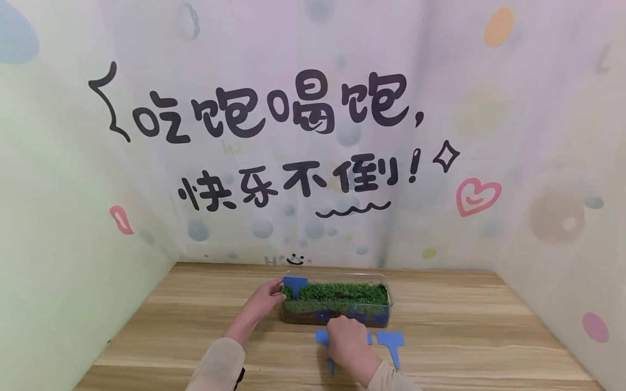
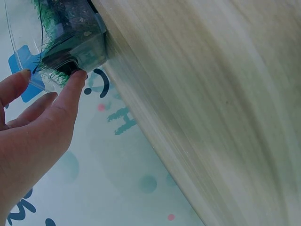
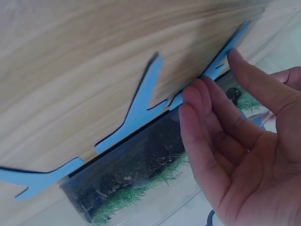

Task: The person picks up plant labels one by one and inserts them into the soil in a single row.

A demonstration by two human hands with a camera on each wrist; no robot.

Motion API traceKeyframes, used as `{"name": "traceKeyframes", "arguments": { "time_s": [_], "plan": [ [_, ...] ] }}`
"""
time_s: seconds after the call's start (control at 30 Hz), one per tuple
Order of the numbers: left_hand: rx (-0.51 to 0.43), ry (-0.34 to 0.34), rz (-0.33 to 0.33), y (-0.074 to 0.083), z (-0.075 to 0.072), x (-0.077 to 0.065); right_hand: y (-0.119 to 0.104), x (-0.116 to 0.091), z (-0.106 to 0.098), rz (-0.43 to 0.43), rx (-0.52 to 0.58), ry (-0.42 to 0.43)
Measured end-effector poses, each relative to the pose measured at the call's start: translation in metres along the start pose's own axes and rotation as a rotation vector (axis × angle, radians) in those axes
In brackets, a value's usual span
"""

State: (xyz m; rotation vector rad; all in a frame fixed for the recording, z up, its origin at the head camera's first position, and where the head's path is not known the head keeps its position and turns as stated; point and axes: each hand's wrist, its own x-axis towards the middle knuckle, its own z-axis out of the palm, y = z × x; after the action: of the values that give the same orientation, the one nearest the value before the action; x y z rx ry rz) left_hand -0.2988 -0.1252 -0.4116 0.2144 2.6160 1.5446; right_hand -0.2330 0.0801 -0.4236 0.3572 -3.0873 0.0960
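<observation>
A clear rectangular container (image 1: 337,317) holds dark soil-like filling and green grass (image 1: 342,293). One blue T-shaped plant label (image 1: 295,283) stands upright at its left end. My left hand (image 1: 264,300) touches that end with fairly straight fingers, close to the upright label. In front of the container, my right hand (image 1: 348,339) is low over the table, above flat blue labels. The right wrist view shows its fingertips touching a blue label (image 3: 214,70), with the thumb beside the stem. Another label (image 3: 134,110) and a further label (image 3: 42,178) lie alongside.
The wood-grain table (image 1: 195,309) runs back to a printed fabric wall (image 1: 313,228) with dark lettering. Similar pale walls stand on both sides. The container's long front wall is close behind the row of labels.
</observation>
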Motion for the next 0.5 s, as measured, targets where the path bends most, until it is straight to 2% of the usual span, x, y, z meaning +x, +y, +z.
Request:
{"name": "traceKeyframes", "arguments": {
  "time_s": [0.33, 0.5],
  "plan": [
    [0.002, 0.008, 0.005, 0.0007, 0.0000, -0.0007, 0.0016, -0.0010, -0.0013, 0.051, -0.032, -0.010],
    [0.001, 0.011, 0.009, 0.0009, 0.0003, -0.0006, 0.0020, -0.0006, 0.0000, 0.048, -0.038, -0.004]
  ]
}}
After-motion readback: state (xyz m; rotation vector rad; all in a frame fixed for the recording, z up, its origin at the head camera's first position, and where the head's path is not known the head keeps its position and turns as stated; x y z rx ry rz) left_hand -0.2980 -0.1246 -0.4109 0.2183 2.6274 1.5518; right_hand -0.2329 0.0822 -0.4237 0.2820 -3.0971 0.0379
